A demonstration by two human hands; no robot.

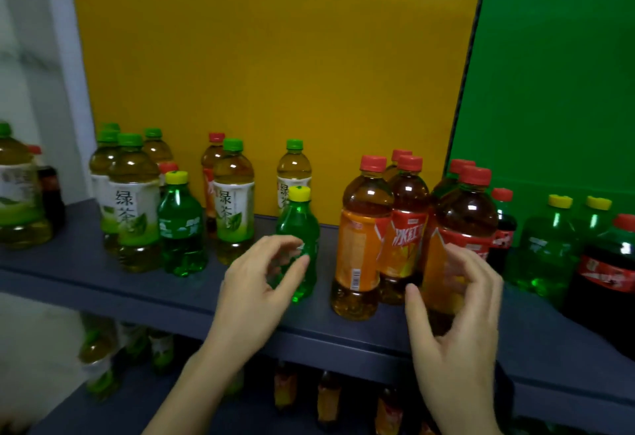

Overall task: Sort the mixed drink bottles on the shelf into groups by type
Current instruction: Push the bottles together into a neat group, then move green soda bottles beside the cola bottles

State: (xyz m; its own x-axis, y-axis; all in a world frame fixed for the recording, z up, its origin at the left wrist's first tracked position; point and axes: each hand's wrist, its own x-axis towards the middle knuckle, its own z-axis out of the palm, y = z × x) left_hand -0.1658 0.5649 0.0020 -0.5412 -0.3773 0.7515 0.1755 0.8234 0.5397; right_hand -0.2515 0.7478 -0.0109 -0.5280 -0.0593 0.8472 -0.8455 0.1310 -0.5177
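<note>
A small green soda bottle (298, 218) with a yellow cap stands mid-shelf. My left hand (254, 283) is just in front of it, fingers curled and apart, fingertips at its label, not closed around it. To the right stands a cluster of red-capped iced tea bottles (364, 239). My right hand (457, 324) is spread open in front of the nearest one (464, 214), thumb and fingers on either side without gripping. Green tea bottles (132, 201) with green caps stand at the left, with another green soda bottle (180, 228) among them.
The dark shelf board (103, 283) runs across the view, backed by a yellow panel (275, 56) and a green panel (556, 74). At the right stand more green soda bottles (546, 245) and cola bottles (608, 263). A lower shelf holds more bottles (326, 397).
</note>
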